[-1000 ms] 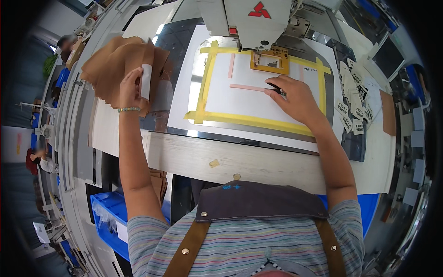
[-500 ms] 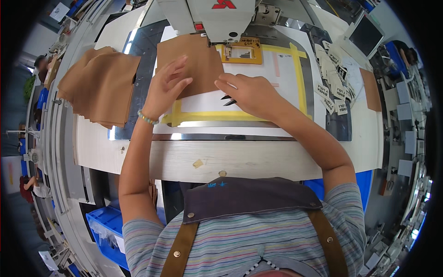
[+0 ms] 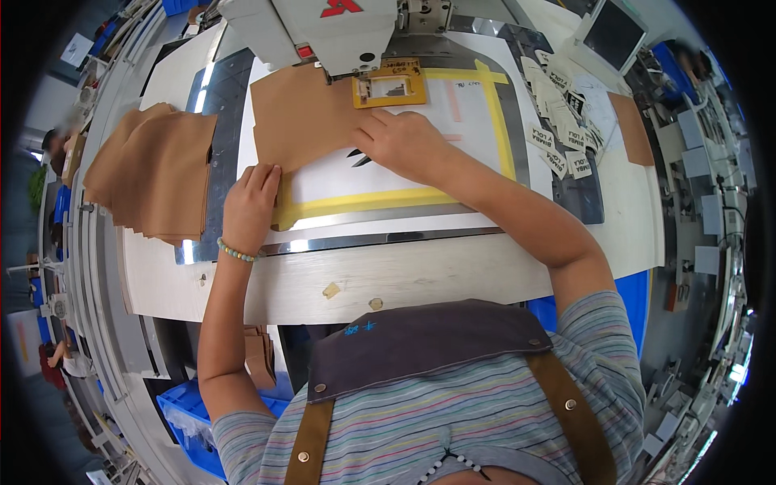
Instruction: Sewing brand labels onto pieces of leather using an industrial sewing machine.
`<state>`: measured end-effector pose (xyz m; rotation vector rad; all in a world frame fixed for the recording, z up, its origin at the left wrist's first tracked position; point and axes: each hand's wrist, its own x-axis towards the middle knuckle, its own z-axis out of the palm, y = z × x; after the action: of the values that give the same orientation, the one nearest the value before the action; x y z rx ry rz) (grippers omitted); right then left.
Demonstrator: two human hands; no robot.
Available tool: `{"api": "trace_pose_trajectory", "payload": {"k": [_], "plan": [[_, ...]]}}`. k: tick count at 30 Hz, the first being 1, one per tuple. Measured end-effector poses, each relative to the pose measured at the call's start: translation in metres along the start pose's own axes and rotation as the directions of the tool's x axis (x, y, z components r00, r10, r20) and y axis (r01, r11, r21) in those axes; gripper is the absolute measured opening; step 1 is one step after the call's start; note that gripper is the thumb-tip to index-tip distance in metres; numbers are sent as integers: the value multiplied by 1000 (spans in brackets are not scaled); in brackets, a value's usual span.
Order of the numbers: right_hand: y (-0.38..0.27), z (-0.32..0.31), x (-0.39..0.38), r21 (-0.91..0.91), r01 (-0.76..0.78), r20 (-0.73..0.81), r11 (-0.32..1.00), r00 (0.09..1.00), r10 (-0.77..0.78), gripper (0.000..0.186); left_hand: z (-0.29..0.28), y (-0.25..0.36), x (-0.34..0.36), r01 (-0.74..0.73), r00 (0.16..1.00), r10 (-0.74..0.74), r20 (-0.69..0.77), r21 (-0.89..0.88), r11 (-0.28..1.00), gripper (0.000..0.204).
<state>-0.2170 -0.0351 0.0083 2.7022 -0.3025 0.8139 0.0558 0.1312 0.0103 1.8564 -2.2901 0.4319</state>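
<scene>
A flat brown leather-like panel (image 3: 303, 113) lies under the head of a sewing machine (image 3: 335, 36), its right side against a yellow metal frame (image 3: 408, 95) with a window in it. My left hand (image 3: 249, 206) is closed on the panel's near left corner, thumb and fingers pinched together. At the panel's right edge, my right hand (image 3: 400, 145) pinches the near right part. A small tool with two dark pointed tips (image 3: 360, 158) sticks out from under that hand; its handle is hidden in the palm.
Left of the machine bed lies a stack of brown panels (image 3: 149, 174). Many pale printed labels (image 3: 558, 113) are heaped at the right, beside another brown piece (image 3: 630, 129) and a monitor (image 3: 613, 34). Yellow tape (image 3: 372, 204) borders the white work sheet. A blue crate (image 3: 194, 428) stands below the table.
My left hand has come down from hovering open over the panel and closed on its near left corner. My right hand has shifted to the panel's edge. The whole view has moved slightly.
</scene>
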Motion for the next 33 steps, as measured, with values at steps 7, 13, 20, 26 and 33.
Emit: {"api": "trace_pose_trajectory", "payload": {"k": [7, 13, 20, 26, 33], "plan": [[34, -40, -43, -112, -127, 192, 986, 970, 146, 17, 29, 23, 76, -205, 946, 207, -249, 34, 978, 24], [44, -55, -79, -191, -205, 350, 960, 900, 262, 20, 34, 47, 100, -319, 936, 320, -144, 32, 947, 31], [31, -60, -113, -33, -238, 176, 971, 955, 240, 42, 16, 62, 67, -157, 984, 137, -114, -189, 969, 39], [21, -58, -120, 120, -378, 232, 918, 910, 344, 48, 25, 56, 48, -58, 998, 57, -11, -277, 959, 48], [23, -55, -120, 119, -386, 257, 915, 902, 348, 41, 11, 65, 59, -65, 998, 65, -6, -257, 964, 49]]}}
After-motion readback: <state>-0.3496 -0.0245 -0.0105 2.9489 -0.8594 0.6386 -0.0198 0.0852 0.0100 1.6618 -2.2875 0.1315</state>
